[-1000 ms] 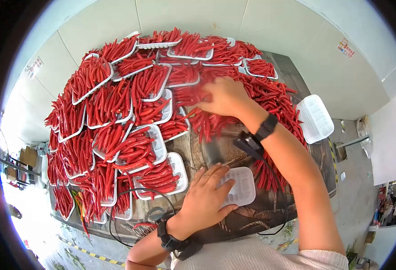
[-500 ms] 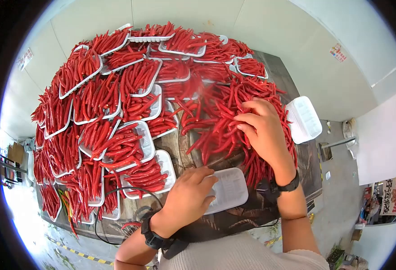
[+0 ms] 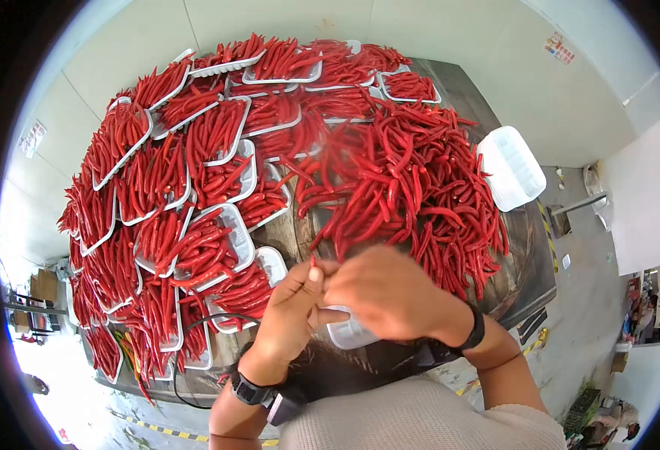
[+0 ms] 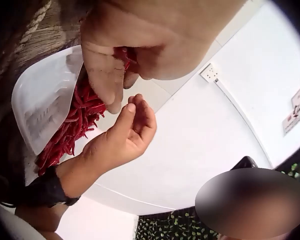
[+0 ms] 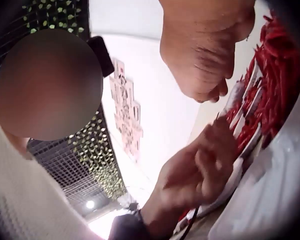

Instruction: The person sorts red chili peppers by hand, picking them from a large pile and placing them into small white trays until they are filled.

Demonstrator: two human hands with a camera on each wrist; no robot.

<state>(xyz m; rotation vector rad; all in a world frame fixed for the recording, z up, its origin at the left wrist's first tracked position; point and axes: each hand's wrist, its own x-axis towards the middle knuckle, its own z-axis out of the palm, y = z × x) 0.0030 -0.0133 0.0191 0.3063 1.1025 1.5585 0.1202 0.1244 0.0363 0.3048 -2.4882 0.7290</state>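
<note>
My left hand [image 3: 289,315] holds a red chili pepper [image 3: 314,264], its tip poking out between thumb and fingers. In the left wrist view, a bit of red shows inside that hand's curled fingers. My right hand [image 3: 390,292], blurred in the head view, is right by the left fingertips. Its thumb and fingers are curled inward in the left wrist view, with nothing visible between them. Under both hands lies a white plastic tray [image 3: 349,334], mostly covered by the right hand in the head view. A large heap of loose red chilies [image 3: 420,187] lies just beyond the hands.
Many white trays filled with red chilies [image 3: 217,247] overlap across the left and back of the wooden table [image 3: 521,270]. A stack of white trays [image 3: 514,169] stands at the right edge. A dark cable [image 3: 214,319] runs by the left wrist.
My right hand has come back from the chili heap to the left hand, above the tray. The left hand has left the tray's edge and now holds a chili pepper.
</note>
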